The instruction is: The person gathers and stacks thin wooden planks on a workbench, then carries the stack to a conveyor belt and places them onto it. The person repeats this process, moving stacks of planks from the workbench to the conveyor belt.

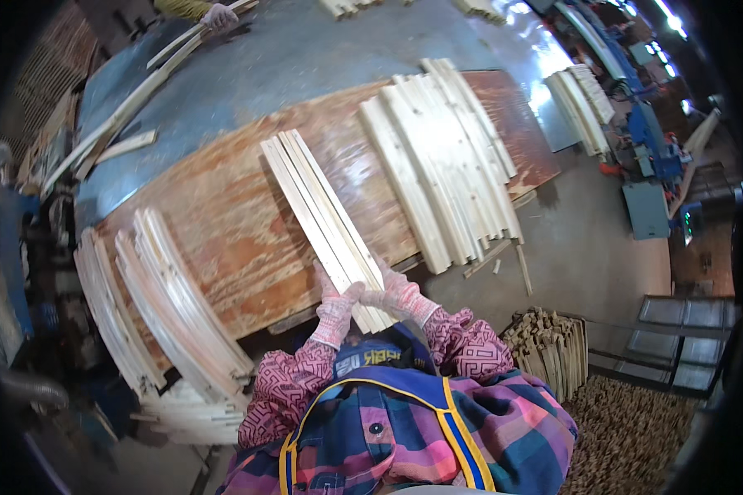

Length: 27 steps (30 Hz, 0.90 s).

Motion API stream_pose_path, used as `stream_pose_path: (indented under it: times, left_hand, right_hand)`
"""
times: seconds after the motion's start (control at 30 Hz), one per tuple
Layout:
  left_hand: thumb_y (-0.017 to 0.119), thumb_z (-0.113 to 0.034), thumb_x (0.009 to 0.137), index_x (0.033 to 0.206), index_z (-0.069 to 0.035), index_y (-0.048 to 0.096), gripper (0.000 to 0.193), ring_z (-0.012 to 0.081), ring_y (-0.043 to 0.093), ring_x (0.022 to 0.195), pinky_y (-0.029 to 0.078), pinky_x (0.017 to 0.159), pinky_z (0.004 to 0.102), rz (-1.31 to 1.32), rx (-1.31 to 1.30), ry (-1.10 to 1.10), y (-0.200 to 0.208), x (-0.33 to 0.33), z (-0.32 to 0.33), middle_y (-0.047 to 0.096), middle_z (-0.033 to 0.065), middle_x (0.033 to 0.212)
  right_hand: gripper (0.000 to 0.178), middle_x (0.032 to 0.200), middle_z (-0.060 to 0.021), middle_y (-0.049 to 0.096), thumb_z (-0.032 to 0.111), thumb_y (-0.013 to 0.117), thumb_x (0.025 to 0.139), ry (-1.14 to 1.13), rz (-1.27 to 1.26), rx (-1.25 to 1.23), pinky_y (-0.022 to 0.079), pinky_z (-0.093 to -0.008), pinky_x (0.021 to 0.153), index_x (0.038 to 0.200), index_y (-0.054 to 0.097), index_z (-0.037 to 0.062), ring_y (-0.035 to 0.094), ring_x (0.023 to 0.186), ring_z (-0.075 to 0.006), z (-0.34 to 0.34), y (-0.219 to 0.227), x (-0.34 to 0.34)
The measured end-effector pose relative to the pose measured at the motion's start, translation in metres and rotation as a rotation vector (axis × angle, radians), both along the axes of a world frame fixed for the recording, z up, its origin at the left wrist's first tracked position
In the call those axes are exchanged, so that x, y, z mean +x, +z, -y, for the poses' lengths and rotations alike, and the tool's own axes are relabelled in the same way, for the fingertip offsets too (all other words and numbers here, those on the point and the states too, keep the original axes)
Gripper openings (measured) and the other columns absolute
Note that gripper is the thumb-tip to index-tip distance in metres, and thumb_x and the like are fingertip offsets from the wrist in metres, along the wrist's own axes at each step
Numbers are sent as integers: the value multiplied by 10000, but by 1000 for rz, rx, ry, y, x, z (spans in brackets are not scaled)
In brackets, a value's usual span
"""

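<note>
A bundle of long pale wooden strips [326,214] lies between my hands, its near end at my apron and its far end over the worktable [223,198]. Wrapped round its left side near that end is my left hand [336,299], in a knitted glove. On the opposite side, my gloved right hand [394,294] grips the same bundle, thumb across the top. The hands face each other, pressing the strips together. Fingers under the bundle are hidden.
Stacked planks [446,157] cover the table's right part; more strips [173,280] lie at its left end. Bundled sticks [549,342] stand on the floor to my right. Beyond the table, another person's gloved hand [220,16] is beside long strips. Machinery [652,140] lines the right.
</note>
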<state>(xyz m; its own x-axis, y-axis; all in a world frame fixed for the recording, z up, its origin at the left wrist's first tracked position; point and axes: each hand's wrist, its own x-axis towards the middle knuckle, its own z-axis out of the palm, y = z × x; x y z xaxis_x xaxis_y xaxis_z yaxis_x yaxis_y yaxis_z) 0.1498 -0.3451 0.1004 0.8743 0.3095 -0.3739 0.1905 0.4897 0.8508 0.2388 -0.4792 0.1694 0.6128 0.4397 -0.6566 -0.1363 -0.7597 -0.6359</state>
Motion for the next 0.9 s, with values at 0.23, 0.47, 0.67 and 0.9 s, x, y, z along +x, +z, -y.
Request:
stream_pose_path:
  times: [0.23, 0.47, 0.67, 0.9]
  left_hand:
    - [700, -45, 820, 1565, -134, -50, 1061, 251, 495, 1230, 436, 1021, 340, 38, 1, -116, 28, 72, 51, 407, 159, 1451]
    - [693, 57, 797, 1569, -156, -49, 1092, 219, 534, 1193, 457, 991, 323, -6, -3, -105, 17, 133, 105, 465, 151, 1420]
    - [769, -29, 749, 1572, -112, 40, 1103, 237, 487, 1241, 408, 1038, 309, -121, 129, -74, -18, 147, 140, 449, 155, 1436]
    - [801, -4, 696, 1576, -187, 24, 1188, 242, 561, 1128, 496, 943, 319, -250, 161, -172, -9, 141, 98, 515, 144, 1364]
  right_hand:
    - [1002, 1226, -231, 623, 323, 795, 750, -255, 50, 195, 489, -361, 975, 1532, 214, 84, 616, 1133, -307, 67, -11, 40]
    - [976, 1361, -269, 493, 579, 631, 808, 120, 337, -234, 395, -402, 1081, 1502, 264, -1, 478, 1288, -364, 120, 15, 112]
    - [697, 1212, -186, 598, 475, 634, 860, 114, 404, -112, 462, -387, 985, 1383, 503, 34, 566, 1141, -298, 165, 6, 171]
    - [529, 1223, -155, 590, 284, 692, 888, -610, 735, 119, 497, -359, 930, 1338, 561, 40, 585, 1105, -256, 269, -52, 274]
